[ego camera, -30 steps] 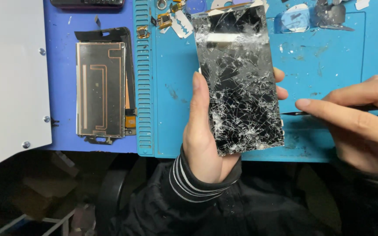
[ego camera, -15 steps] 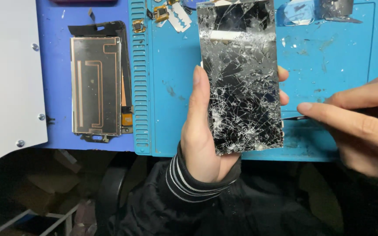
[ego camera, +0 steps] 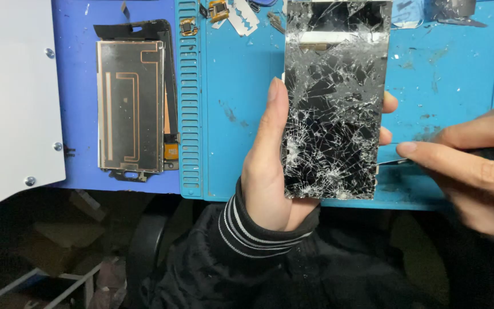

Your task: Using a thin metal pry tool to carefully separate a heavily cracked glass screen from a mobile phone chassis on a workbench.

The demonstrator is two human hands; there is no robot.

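Worktop (ego camera: pixel 75 23): blue surface across the upper part of the view, with a lighter blue mat (ego camera: pixel 241 86) laid over its middle and right.
White panel (ego camera: pixel 12 97): at 9 o'clock, a flat pale slab with screws along its right edge, covering the worktop's left end.
Cracked screen (ego camera: pixel 335 97): a black glass panel, shattered all over, upright from 12 o'clock to the centre, above the mat.
Left hand (ego camera: pixel 270 166): at the centre, thumb along the screen's left edge, fingers (ego camera: pixel 389 103) showing past its right edge; clamped on the cracked screen.
Right hand (ego camera: pixel 475 166): at 3 o'clock, fingers together, pinched on a thin metal tool (ego camera: pixel 390 162) whose tip meets the screen's lower right edge.
Metal back plate (ego camera: pixel 130 106): at 10 o'clock, a copper-toned rectangle flat on the worktop, just left of the mat's ribbed border, well apart from the screen.
Striped cuff (ego camera: pixel 253 226): black with white bands, at 6 o'clock below the left hand.
Razor blade (ego camera: pixel 241 14): at 11 o'clock on the mat, beside small loose parts (ego camera: pixel 218 8).
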